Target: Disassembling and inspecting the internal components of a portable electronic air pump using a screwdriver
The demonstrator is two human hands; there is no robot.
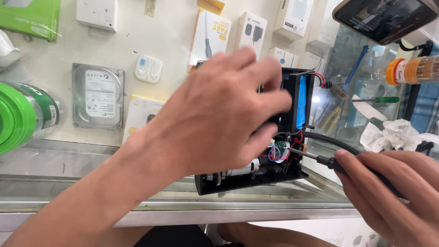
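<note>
While the left hand grips the opened black plastic device on the glass bench, right hand fingers pinch a black-handled screwdriver; white and orange boxes lie far behind.

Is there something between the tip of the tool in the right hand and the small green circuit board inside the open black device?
Nothing visible does. The right hand holds the tool, and its tip sits right at the green circuit board. Red and blue wires curl beside it. The left hand grips the black device from above.
</note>
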